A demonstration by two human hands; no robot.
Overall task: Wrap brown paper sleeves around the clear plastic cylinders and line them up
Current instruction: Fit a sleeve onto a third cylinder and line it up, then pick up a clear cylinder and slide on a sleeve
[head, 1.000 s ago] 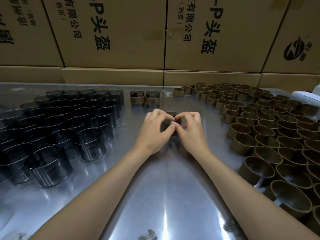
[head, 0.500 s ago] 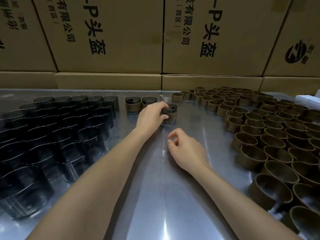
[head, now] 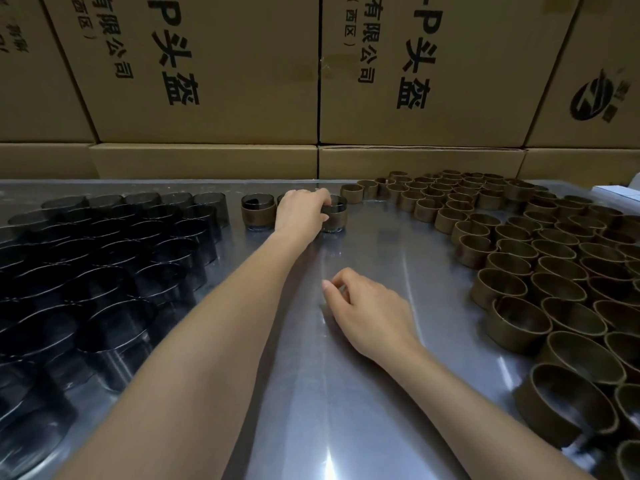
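Observation:
My left hand [head: 303, 213] reaches to the back of the metal table [head: 346, 393] and grips a sleeved cylinder [head: 335, 216] at its rim, standing it on the table. Another sleeved cylinder [head: 256, 212] stands to the left in the same row; a third between them is mostly hidden by my hand. My right hand [head: 367, 310] hovers low over the table's middle with fingers loosely curled, holding nothing. Several bare clear cylinders [head: 114, 258] crowd the left side. Several brown paper sleeves [head: 519, 258] cover the right side.
Stacked cardboard boxes [head: 242, 81] with printed characters form a wall right behind the table. A white object [head: 623, 194] sits at the far right edge. Bare metal lies between the two groups, under my forearms.
Both hands held the cylinder together at the table's middle. My left hand has since carried it back to the row. My right hand let go and stayed near the middle.

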